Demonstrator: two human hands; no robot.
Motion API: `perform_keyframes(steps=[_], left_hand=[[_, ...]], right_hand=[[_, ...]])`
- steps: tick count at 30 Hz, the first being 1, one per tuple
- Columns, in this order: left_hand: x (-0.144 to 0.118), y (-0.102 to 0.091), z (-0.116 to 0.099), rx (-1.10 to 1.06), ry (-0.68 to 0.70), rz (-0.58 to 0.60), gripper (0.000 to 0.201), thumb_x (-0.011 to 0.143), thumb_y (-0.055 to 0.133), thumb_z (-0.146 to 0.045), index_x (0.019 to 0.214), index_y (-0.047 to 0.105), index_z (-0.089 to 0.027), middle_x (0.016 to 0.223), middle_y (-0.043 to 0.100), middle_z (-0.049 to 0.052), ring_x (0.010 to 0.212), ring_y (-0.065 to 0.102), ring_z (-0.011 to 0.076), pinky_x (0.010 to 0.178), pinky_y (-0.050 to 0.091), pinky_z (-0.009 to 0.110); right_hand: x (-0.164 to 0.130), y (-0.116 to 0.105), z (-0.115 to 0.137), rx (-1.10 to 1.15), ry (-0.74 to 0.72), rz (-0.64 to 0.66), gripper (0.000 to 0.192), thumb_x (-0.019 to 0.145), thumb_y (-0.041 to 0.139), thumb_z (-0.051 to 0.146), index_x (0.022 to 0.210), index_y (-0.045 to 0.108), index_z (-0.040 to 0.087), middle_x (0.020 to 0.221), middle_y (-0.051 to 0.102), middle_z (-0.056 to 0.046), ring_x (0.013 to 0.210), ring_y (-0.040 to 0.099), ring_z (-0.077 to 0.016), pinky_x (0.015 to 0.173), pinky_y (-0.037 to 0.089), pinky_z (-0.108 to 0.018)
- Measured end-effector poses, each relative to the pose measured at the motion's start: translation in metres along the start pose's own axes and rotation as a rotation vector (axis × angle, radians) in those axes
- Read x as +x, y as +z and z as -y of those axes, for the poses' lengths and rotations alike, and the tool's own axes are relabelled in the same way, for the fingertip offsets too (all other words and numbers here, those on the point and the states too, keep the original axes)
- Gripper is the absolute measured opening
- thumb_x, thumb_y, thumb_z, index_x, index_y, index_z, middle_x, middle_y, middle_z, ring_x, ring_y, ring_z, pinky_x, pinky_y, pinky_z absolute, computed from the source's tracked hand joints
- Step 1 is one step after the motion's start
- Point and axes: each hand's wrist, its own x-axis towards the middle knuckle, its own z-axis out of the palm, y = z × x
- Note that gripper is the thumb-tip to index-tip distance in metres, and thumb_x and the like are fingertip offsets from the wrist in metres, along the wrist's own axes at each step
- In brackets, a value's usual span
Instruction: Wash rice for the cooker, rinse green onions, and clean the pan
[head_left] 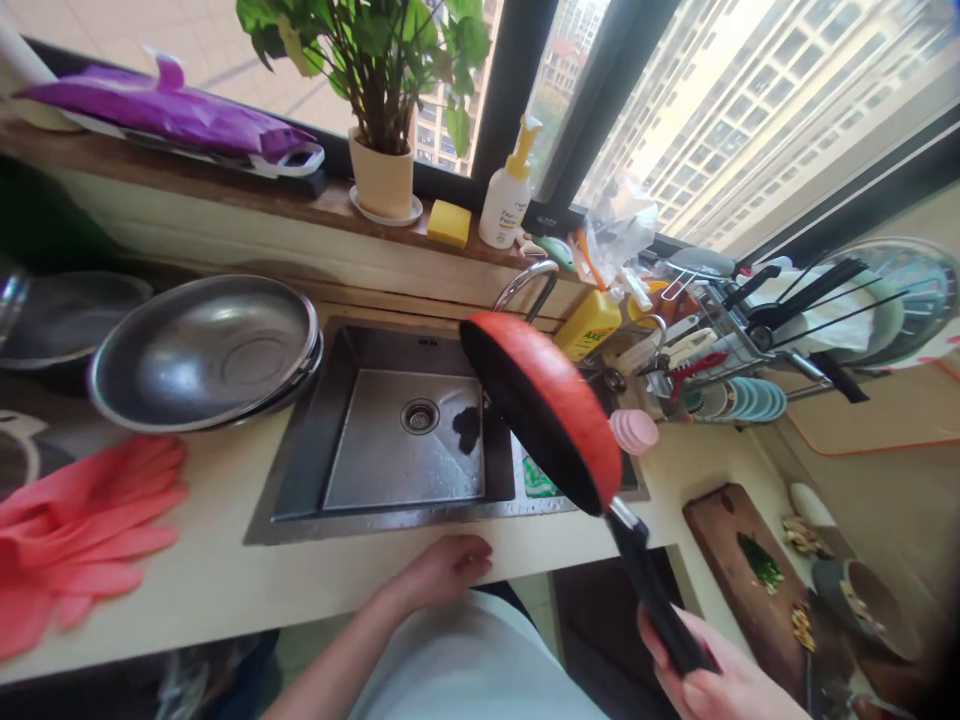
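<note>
In the head view a frying pan (555, 400), red outside and black inside, is held tilted over the right part of the sink. My right hand (697, 660) is wrapped round its black handle. My left hand (450, 568) hangs by the counter's front edge with its fingers curled in, and I see nothing in it. Below and left of the pan is the steel sink (375, 470), its bottom wet around the drain. The tilted pan hides part of the tap (525, 280) and the sink's right side, where a green-and-white cloth (538, 478) shows.
Large metal woks (202, 350) and pink rubber gloves (82, 530) lie on the left counter. A potted plant (382, 170), yellow sponge (448, 223) and pump bottle (504, 200) line the sill. At right are a dish rack (750, 330) and a cutting board (724, 530) with chopped greens.
</note>
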Motion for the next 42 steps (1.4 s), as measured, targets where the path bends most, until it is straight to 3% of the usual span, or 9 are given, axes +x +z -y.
perform_keyframes(steps=[4,7,11,16,23,31,36,38,42], left_hand=[[-0.010,0.013,-0.034,-0.388,0.112,0.247,0.057,0.079,0.055,-0.062,0.119,0.064,-0.021,0.119,0.066,0.012,0.112,0.059,0.0270,0.095,0.044,0.036],[-0.010,0.023,-0.058,-0.705,0.198,0.299,0.075,0.073,0.052,-0.074,0.122,0.059,-0.018,0.112,0.067,0.014,0.107,0.062,0.0286,0.087,0.050,0.038],[0.003,0.034,-0.063,-0.954,-0.017,0.017,0.064,0.069,0.064,-0.068,0.100,0.063,-0.013,0.072,0.067,0.007,0.058,0.066,0.0207,0.045,0.048,0.026],[0.016,0.032,-0.043,-1.048,-0.228,-0.292,0.046,0.072,0.068,-0.044,0.105,0.062,-0.013,0.060,0.060,-0.001,0.041,0.053,0.0134,0.028,0.033,0.021],[0.026,0.035,-0.016,-1.206,-0.262,-0.401,0.038,0.071,0.066,-0.037,0.100,0.069,-0.013,0.090,0.072,0.009,0.076,0.068,0.0237,0.053,0.050,0.027],[0.033,0.036,0.006,-1.230,-0.321,-0.457,0.035,0.070,0.066,-0.038,0.094,0.068,-0.013,0.087,0.074,0.010,0.088,0.069,0.0282,0.073,0.054,0.035],[0.014,0.031,0.013,-1.247,-0.446,-0.529,0.027,0.072,0.069,-0.035,0.087,0.065,-0.013,0.076,0.073,0.009,0.077,0.071,0.0245,0.066,0.055,0.032],[0.004,0.028,0.021,-1.266,-0.510,-0.600,0.020,0.073,0.069,-0.029,0.084,0.062,-0.014,0.075,0.072,0.007,0.071,0.070,0.0201,0.064,0.055,0.028],[-0.017,0.019,0.038,-1.181,-0.632,-0.660,0.019,0.076,0.069,-0.030,0.080,0.059,-0.015,0.060,0.065,0.001,0.054,0.064,0.0132,0.048,0.048,0.020]], right_hand=[[0.056,0.033,0.023,-0.069,0.045,0.032,0.031,0.066,0.063,0.034,0.085,0.043,0.020,0.043,0.044,0.010,0.026,0.034,-0.0045,0.029,0.023,-0.014],[0.099,0.052,0.029,-0.185,0.021,0.027,0.033,0.059,0.054,0.019,0.091,0.046,0.019,0.045,0.048,0.010,0.029,0.042,-0.0070,0.030,0.031,-0.015],[0.150,0.069,0.018,-0.245,-0.023,0.013,0.043,0.051,0.048,0.012,0.093,0.047,0.019,0.045,0.048,0.011,0.031,0.046,-0.0082,0.033,0.036,-0.015],[0.189,0.082,0.006,-0.191,0.005,0.001,0.042,0.048,0.047,0.011,0.089,0.045,0.019,0.049,0.051,0.010,0.031,0.047,-0.0106,0.032,0.040,-0.020],[0.221,0.080,-0.020,-0.320,0.148,-0.060,0.046,0.052,0.057,0.009,0.095,0.046,0.019,0.045,0.047,0.011,0.031,0.048,-0.0128,0.035,0.041,-0.023],[0.232,0.069,-0.031,-0.412,0.045,0.016,0.044,0.063,0.067,0.020,0.103,0.050,0.018,0.058,0.052,0.008,0.041,0.051,-0.0096,0.043,0.042,-0.021],[0.235,0.017,-0.004,-0.543,0.015,0.407,0.022,0.079,0.058,0.039,0.086,0.057,0.017,0.056,0.055,0.004,0.041,0.051,-0.0099,0.043,0.042,-0.022],[0.245,-0.028,0.013,-0.631,-0.068,0.277,0.023,0.085,0.051,0.038,0.082,0.059,0.017,0.060,0.058,0.002,0.047,0.056,-0.0106,0.047,0.044,-0.021],[0.283,-0.128,0.036,-1.177,-0.143,-0.262,0.020,0.089,0.049,0.029,0.094,0.063,0.016,0.084,0.069,-0.007,0.074,0.065,-0.0152,0.066,0.045,-0.024]])
